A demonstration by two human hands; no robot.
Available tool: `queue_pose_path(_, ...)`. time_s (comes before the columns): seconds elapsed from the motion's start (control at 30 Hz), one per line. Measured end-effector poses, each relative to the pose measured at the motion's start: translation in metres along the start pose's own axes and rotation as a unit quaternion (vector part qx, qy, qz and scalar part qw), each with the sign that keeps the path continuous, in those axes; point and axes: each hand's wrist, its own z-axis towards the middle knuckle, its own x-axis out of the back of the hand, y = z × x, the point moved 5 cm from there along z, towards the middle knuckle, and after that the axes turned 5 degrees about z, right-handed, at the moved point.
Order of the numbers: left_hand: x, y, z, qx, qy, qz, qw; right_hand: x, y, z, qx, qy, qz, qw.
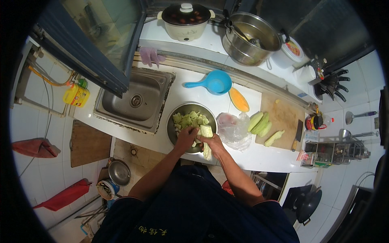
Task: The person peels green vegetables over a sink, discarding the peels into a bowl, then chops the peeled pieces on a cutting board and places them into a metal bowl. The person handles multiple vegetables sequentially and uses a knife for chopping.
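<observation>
Over a steel bowl [170, 133], my left hand [186, 140] pinches the edge of a pale peeled vegetable, apparently eggplant [206, 131]. My right hand [213, 143] grips the same vegetable from the other side, and a long strip of it hangs below the fingers near the bowl's front rim. Torn pale green chunks [190, 118] lie heaped in the bowl under my hands. Just right of the bowl is a crumpled clear plastic bag [235, 133]. Several whole peeled eggplants [261, 124] lie together at the cutting board's left edge, and another pale piece [274, 138] rests nearer me.
A steel sink [121, 106] is left of the bowl. Behind sit a blue dipper [218, 82] and a cut orange melon or squash piece [239, 99]. A cleaver [298, 130] lies on the wooden cutting board [284, 117]. The back ledge holds a lidded cooker [184, 25] and a steel pot [243, 50].
</observation>
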Motion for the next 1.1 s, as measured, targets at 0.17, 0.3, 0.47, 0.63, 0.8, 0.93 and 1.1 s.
queue_pose_path(0.17,-0.007,-0.016,0.001,0.001,-0.002,0.0,1.0,0.006,0.016,0.009,0.019,-0.008,-0.085,0.996)
queue_pose_path(0.3,-0.01,-0.021,-0.002,0.131,-0.029,-0.174,0.975,0.005,0.013,0.01,0.033,0.001,-0.118,0.993)
queue_pose_path(0.47,-0.023,-0.07,0.007,0.289,0.045,-0.465,0.835,0.004,0.02,0.017,0.104,0.014,-0.167,0.98)
queue_pose_path(0.63,-0.005,-0.033,-0.005,0.329,0.056,-0.341,0.879,0.018,0.022,0.032,0.042,0.066,-0.179,0.981)
queue_pose_path(0.8,0.003,-0.007,-0.005,0.131,-0.022,-0.111,0.985,0.016,0.011,0.027,0.021,0.002,-0.073,0.997)
queue_pose_path(0.93,-0.006,0.022,-0.007,0.041,-0.134,-0.125,0.982,0.007,0.004,0.019,0.018,-0.061,-0.035,0.997)
queue_pose_path(1.1,0.002,0.021,0.003,-0.026,-0.007,-0.13,0.991,0.021,0.006,0.029,0.104,0.0,-0.075,0.992)
